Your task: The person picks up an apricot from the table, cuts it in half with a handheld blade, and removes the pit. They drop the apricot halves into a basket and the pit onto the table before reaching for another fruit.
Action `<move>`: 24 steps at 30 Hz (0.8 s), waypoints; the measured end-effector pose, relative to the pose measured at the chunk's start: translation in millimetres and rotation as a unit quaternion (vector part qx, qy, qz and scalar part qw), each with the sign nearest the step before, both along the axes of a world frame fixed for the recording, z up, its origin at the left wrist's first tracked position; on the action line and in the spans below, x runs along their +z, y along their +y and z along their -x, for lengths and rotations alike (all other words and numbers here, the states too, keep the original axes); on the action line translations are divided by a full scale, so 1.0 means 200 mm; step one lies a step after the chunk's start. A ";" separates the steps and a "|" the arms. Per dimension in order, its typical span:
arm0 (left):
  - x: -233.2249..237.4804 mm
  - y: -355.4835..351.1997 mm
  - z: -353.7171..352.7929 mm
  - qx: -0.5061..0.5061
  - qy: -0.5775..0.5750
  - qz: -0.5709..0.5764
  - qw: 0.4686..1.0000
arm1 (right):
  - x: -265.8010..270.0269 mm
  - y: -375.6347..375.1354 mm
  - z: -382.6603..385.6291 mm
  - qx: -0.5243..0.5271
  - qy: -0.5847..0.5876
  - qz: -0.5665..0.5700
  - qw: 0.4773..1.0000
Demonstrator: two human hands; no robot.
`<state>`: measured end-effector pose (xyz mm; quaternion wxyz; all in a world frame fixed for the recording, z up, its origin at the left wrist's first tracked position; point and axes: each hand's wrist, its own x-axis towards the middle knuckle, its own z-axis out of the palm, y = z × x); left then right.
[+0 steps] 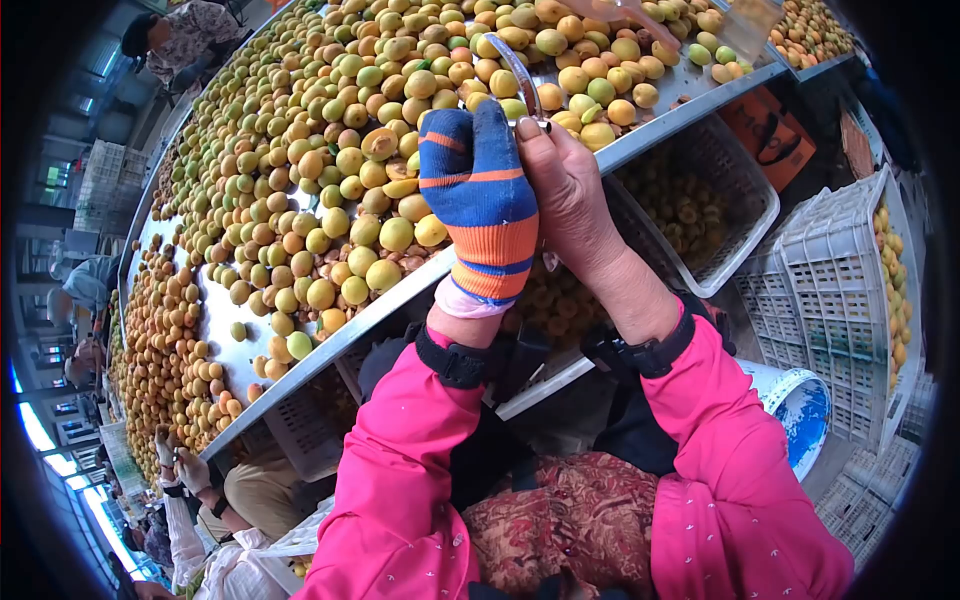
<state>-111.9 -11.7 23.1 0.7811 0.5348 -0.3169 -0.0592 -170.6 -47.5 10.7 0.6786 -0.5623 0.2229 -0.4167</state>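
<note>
My left hand point(480, 190) wears a blue and orange striped knit glove. Its fingers are curled closed, and whatever they hold is hidden. Pressed against it is my bare right hand point(572, 185), also closed, with the thumb on top. A thin curved metal tool point(522, 78) rises from between the hands and seems gripped by the right one; its lower end is covered. Both hands are over the near edge of a metal table point(345, 330). Many yellow, green and orange apricots point(395, 233) lie around them, and a split one point(380, 144) is left of the glove.
Under the table edge is a crate point(765, 225) of fruit pieces. To the right stand stacked white crates point(835, 290), a white and blue bucket point(800, 415) and an orange box point(770, 140). A co-worker's hands point(185, 468) are at lower left; another person point(190, 40) is at upper left.
</note>
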 end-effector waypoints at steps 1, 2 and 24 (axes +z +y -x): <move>-0.01 0.00 -0.01 0.022 -0.081 -0.018 0.996 | 0.01 0.00 0.00 0.026 -0.022 -0.036 0.999; -0.01 0.00 -0.02 0.033 -0.118 -0.026 0.992 | 0.02 0.00 0.01 0.048 -0.021 -0.080 0.995; -0.08 0.00 -0.05 0.025 -0.197 -0.060 0.978 | -0.01 0.00 0.05 0.111 0.018 -0.181 0.977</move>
